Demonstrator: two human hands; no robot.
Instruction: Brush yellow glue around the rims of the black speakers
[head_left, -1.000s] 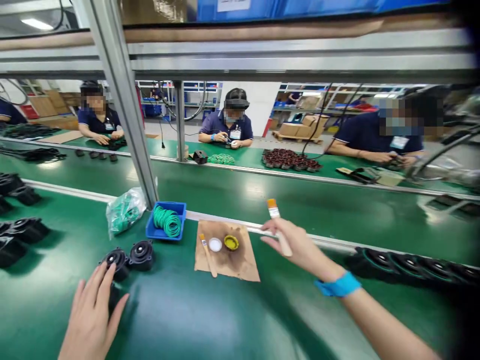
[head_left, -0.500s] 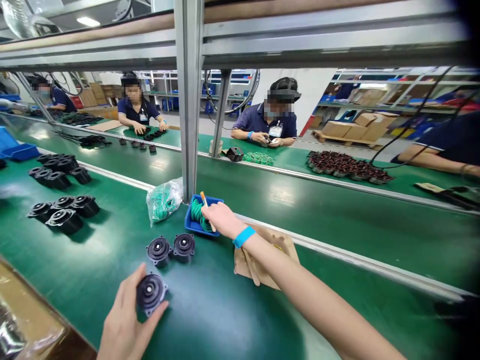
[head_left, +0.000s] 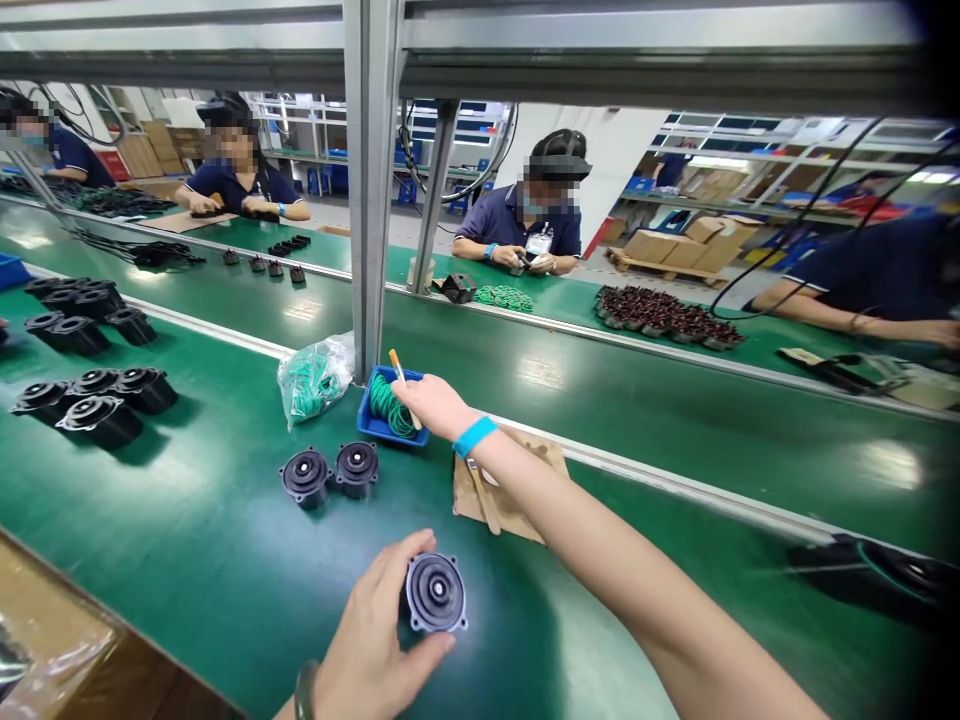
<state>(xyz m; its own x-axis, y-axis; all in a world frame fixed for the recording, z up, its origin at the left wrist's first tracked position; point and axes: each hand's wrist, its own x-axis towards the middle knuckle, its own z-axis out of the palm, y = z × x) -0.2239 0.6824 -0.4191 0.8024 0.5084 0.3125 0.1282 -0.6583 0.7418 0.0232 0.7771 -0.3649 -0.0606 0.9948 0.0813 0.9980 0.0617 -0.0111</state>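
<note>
My left hand grips a black round motor housing by its sides, thumb and fingers around it, with its ridged circular face up. My right hand reaches over a blue tray of green rubber rings. Between its fingers is a slim pen-like tool with an orange end up and a pale end down at the rings. Whether a ring is caught on the tool is hidden. Two similar housings, one left and one right, stand upright just before the tray.
A clear bag of green rings leans by the metal post. Brown cardboard with a brush lies under my right forearm. More housings stand at left. Co-workers sit across the line; a rail edges the bench.
My left hand has carried the housing to the right, away from the two standing ones. My right hand stays over the ring tray with the tool. The view has shifted slightly.
</note>
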